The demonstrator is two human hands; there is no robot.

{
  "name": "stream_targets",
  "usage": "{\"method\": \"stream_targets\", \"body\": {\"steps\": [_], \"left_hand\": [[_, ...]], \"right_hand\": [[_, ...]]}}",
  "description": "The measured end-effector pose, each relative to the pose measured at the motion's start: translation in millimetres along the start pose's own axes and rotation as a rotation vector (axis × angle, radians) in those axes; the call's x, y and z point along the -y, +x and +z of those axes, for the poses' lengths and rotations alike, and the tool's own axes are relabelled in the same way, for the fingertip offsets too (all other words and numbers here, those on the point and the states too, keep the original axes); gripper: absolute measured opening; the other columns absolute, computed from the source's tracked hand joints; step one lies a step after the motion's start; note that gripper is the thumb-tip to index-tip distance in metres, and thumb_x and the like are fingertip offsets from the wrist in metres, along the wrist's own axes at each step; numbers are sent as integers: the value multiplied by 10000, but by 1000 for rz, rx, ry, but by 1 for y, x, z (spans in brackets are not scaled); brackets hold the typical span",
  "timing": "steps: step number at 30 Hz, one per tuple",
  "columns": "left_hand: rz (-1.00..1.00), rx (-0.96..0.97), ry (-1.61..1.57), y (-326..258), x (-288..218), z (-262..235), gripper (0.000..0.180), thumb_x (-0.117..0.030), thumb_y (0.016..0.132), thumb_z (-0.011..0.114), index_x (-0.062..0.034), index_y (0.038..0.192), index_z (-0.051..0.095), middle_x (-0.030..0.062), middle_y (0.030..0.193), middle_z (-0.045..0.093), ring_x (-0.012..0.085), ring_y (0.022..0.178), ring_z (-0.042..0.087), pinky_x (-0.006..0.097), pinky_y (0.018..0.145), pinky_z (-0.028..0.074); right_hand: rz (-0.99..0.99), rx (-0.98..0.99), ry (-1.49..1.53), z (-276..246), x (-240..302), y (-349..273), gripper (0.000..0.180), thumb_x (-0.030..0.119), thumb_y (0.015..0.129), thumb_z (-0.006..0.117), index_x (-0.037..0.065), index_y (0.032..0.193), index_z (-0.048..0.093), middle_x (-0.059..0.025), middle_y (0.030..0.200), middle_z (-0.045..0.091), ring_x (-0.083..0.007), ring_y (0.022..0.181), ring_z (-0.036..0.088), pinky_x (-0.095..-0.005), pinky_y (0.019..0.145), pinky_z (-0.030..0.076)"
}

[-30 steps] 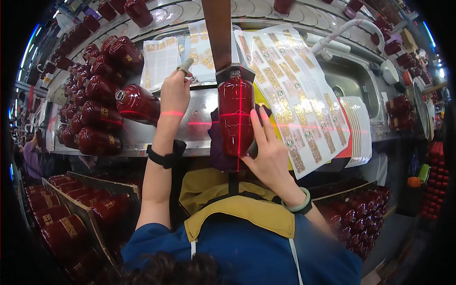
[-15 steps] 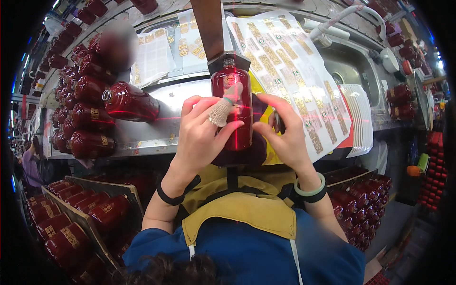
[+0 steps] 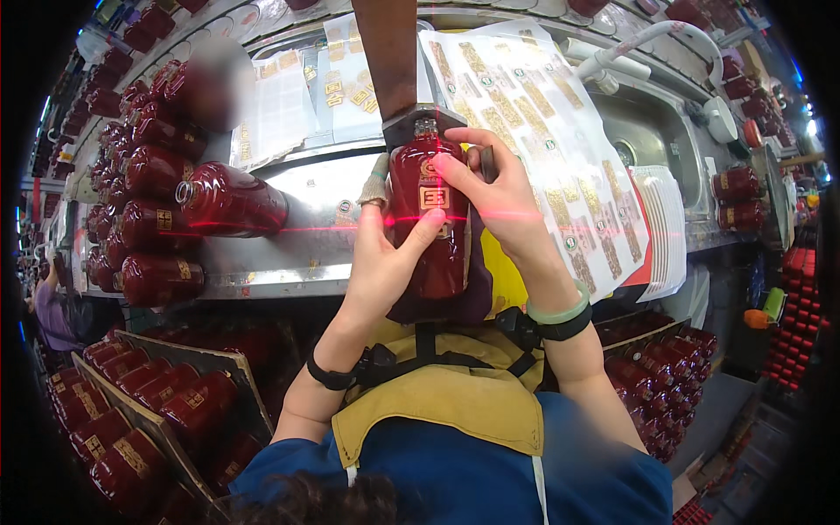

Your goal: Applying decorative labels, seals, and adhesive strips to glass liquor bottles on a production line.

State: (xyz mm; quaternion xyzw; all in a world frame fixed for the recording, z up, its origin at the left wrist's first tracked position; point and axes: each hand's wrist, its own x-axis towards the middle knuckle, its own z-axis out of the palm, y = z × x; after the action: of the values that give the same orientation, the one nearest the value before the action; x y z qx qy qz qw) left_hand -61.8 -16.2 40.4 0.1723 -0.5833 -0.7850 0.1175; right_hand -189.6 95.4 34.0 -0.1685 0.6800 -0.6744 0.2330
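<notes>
A glossy dark-red glass bottle [image 3: 429, 262] lies in front of me, its clear neck pointing away against a metal bracket. Gold emblems run down its front, and red light lines cross it. My left hand [image 3: 381, 254] grips its left side, thumb on the lower gold emblem; a knitted finger cover [image 3: 374, 185] sits on one finger. At the bottle's upper right, my right hand [image 3: 500, 188] presses its thumb on the top emblem, index finger at the shoulder. A small dark tool [image 3: 487, 164] is tucked in its curled fingers; its kind is unclear. Purple cloth [image 3: 475, 284] lies under the bottle.
A brown metal post [image 3: 388, 57] rises beyond the bottle. Sheets of gold decals [image 3: 560, 166] lie to the right, before a sink [image 3: 652, 131] with a white tap. Stacked red bottles [image 3: 162, 219] stand left, one lying nearer [image 3: 232, 201]. Racks of bottles [image 3: 131, 411] flank me below.
My left hand has moved from the bottle's front to its left side, thumb still on the front. My right hand has come up and in, thumb onto the top emblem. The gold emblems now show.
</notes>
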Motion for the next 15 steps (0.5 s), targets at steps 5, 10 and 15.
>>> {"method": "stream_targets", "body": {"steps": [5,10,15], "left_hand": [[13,-41,-31,0,6,-2,597,-78,960,703,60,1439,373,158,1358,560,201,1234,586,363,1039,500],[-9,-42,-47,0,3,-2,607,-83,962,704,58,1445,366,162,1359,558,204,1238,582,365,1040,500],[-6,-21,-46,1,0,-1,638,-94,961,709,61,1461,345,170,1378,544,210,1254,573,370,1048,499]], "right_hand": [[63,-21,48,4,3,-2,444,223,871,820,-5,1209,645,78,815,410,-32,724,374,-198,629,349],[59,-31,49,7,8,-3,414,192,884,806,-11,1204,641,52,849,531,-31,759,458,-193,662,402],[85,-21,102,7,15,-4,401,160,886,803,-25,1198,631,-8,926,644,-44,833,547,-200,719,467]]}}
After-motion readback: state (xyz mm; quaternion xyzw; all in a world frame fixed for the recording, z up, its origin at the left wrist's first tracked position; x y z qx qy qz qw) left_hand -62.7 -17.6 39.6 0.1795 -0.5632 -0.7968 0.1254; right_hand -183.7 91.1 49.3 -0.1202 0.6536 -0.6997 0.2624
